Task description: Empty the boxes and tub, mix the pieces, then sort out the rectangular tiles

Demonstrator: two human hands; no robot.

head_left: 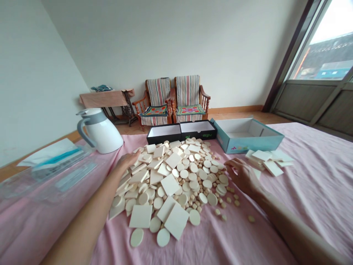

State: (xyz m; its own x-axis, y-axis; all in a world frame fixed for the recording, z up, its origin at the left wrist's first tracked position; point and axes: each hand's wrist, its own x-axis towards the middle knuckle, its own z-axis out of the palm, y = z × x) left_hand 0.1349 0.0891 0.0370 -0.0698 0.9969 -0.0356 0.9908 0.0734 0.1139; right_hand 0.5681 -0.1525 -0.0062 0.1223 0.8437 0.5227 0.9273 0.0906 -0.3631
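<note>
Pale square and round tiles (171, 180) heap mid-frame; the left hand (127, 161) lies palm down on their left edge, grip open; the right hand (239, 176) arches at their right edge, grip apart.

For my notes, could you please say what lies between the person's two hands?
The head view shows a heap of cream discs and square tiles between the left hand and right hand.
</note>
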